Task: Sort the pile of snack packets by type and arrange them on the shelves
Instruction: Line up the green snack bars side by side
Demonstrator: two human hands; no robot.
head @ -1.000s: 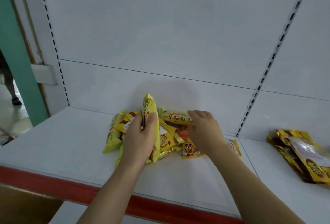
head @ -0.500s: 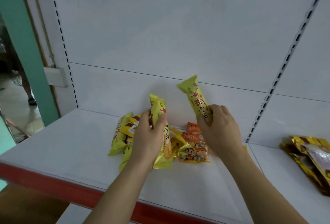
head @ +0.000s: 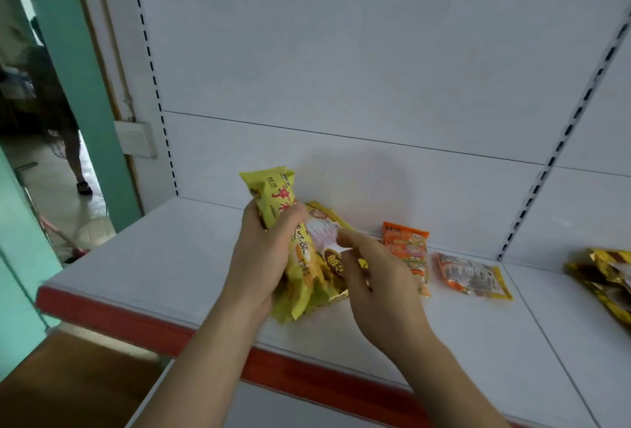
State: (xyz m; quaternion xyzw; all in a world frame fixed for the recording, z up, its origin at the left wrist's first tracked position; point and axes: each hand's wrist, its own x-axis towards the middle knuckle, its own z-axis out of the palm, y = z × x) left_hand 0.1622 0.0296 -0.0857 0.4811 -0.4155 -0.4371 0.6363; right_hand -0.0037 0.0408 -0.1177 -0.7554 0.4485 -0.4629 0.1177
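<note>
Both hands are working above the shelf (head: pixel 170 257): my left hand (head: pixel 263 257) is gripping a bunch of yellow packets (head: pixel 293 243), and my right hand (head: pixel 372 277) is pinching a gold packet (head: pixel 327 240) against them. They are looking light, crinkly and slick, so I am judging mid-body the safest hold. Orange packets (head: pixel 406 250) are lying flat just beside.

Gold packets (head: pixel 604 277) cut off at right edge, yellow packets (head: pixel 300 277) partly behind left hand (head: pixel 259 267), perhaps three
</note>
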